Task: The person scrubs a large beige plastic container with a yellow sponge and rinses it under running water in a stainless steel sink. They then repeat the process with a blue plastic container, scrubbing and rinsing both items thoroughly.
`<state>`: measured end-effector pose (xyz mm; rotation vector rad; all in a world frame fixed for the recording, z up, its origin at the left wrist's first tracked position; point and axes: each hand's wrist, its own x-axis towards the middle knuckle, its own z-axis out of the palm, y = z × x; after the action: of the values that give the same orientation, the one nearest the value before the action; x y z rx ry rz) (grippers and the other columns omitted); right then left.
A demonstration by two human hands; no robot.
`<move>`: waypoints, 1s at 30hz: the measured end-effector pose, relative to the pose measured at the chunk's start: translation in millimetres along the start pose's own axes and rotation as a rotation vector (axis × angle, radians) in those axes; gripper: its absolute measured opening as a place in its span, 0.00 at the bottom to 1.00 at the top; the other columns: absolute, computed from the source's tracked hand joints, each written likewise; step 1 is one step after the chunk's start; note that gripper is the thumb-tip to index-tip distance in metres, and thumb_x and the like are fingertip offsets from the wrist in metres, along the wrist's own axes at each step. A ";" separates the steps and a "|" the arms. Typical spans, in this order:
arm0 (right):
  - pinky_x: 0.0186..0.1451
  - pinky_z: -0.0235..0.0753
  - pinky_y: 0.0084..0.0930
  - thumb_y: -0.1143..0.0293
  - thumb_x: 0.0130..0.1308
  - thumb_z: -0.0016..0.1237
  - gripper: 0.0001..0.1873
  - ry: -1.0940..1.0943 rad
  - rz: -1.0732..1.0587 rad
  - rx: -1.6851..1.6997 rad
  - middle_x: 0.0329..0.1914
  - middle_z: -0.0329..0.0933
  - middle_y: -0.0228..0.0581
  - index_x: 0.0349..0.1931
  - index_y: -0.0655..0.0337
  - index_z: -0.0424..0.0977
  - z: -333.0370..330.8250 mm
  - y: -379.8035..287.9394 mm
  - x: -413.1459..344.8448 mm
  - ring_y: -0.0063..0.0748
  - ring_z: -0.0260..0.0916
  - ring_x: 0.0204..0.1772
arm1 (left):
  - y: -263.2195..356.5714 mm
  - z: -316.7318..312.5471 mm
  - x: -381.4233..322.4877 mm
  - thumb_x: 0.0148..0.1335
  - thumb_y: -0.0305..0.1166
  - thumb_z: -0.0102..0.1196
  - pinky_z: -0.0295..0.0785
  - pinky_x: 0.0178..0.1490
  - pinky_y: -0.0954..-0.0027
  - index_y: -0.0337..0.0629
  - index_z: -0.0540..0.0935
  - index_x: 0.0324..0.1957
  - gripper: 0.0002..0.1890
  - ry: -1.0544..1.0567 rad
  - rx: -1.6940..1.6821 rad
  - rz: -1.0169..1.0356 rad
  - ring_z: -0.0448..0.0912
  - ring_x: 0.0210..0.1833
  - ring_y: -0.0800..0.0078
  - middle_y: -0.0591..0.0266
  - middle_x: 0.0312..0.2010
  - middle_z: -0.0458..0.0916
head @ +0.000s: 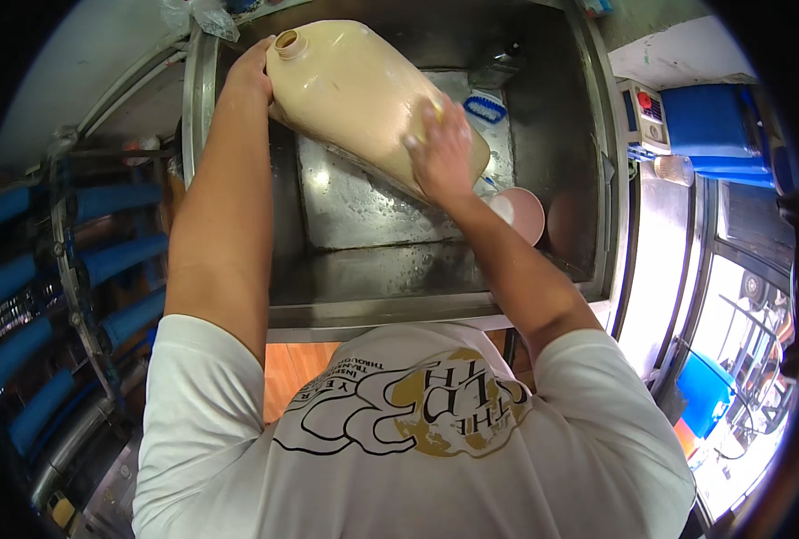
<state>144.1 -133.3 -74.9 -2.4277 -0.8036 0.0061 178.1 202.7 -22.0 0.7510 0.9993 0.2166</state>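
A large cream-coloured plastic jerrycan (352, 87) is held tilted inside a stainless steel sink (372, 269), its uncapped neck at the upper left. My left hand (251, 71) grips the jerrycan's end beside that neck. Against the lower right part of its upper face lies my right hand (445, 151), slightly blurred, with foam on the fingers. A yellow sponge (438, 108) shows only in part under those fingers. Below my right hand a pink bowl (528, 212) with something white inside stands in the sink, partly behind my forearm. The jerrycan's underside is hidden.
A blue-bristled scrubbing brush (485, 108) lies on the sink floor, near a dark bottle-like object (500, 67) in the far corner. To the left stands a metal rack with blue rollers (120, 259). A control box with a red button (645, 114) is at the right.
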 end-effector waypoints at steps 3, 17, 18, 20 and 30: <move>0.79 0.44 0.54 0.56 0.70 0.46 0.36 0.090 -0.081 0.063 0.77 0.50 0.60 0.74 0.60 0.53 8.5 -1.8 22.0 0.58 0.40 0.81 | 4.9 -1.1 12.7 0.70 0.33 0.52 0.83 0.51 0.49 0.32 0.78 0.50 0.14 -0.042 -0.082 -0.055 0.85 0.44 0.55 0.47 0.46 0.84; 0.64 0.70 0.43 0.62 0.57 0.61 0.18 0.195 0.067 -0.005 0.59 0.72 0.48 0.45 0.63 0.82 -14.4 4.1 17.1 0.52 0.69 0.61 | -26.5 -34.4 -11.9 0.53 0.47 0.73 0.80 0.50 0.64 0.32 0.73 0.59 0.39 -0.197 0.158 0.405 0.84 0.46 0.61 0.49 0.49 0.82; 0.59 0.72 0.40 0.64 0.56 0.61 0.14 0.234 0.041 -0.012 0.51 0.76 0.43 0.41 0.60 0.84 -14.8 -1.3 21.6 0.46 0.72 0.54 | -30.9 -36.1 -18.7 0.49 0.48 0.76 0.80 0.50 0.66 0.32 0.72 0.60 0.42 -0.126 0.260 0.537 0.84 0.46 0.63 0.49 0.48 0.82; 0.56 0.72 0.40 0.66 0.56 0.60 0.12 0.266 -0.156 -0.024 0.47 0.77 0.41 0.40 0.59 0.84 -13.3 -18.1 37.5 0.45 0.72 0.51 | -25.5 -31.2 -12.8 0.47 0.47 0.77 0.79 0.49 0.68 0.32 0.73 0.60 0.43 -0.152 0.413 0.520 0.83 0.45 0.67 0.49 0.47 0.82; 0.47 0.71 0.40 0.68 0.56 0.58 0.04 0.143 -0.299 0.027 0.35 0.77 0.37 0.31 0.56 0.82 -13.8 -45.3 43.2 0.44 0.71 0.43 | -22.5 -10.3 -9.5 0.59 0.32 0.67 0.76 0.53 0.67 0.40 0.80 0.56 0.23 -0.110 0.503 0.658 0.82 0.47 0.68 0.57 0.47 0.84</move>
<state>157.1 -87.3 -32.3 -2.2311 -1.0828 -0.2657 160.7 186.4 -33.7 1.5311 0.6751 0.4943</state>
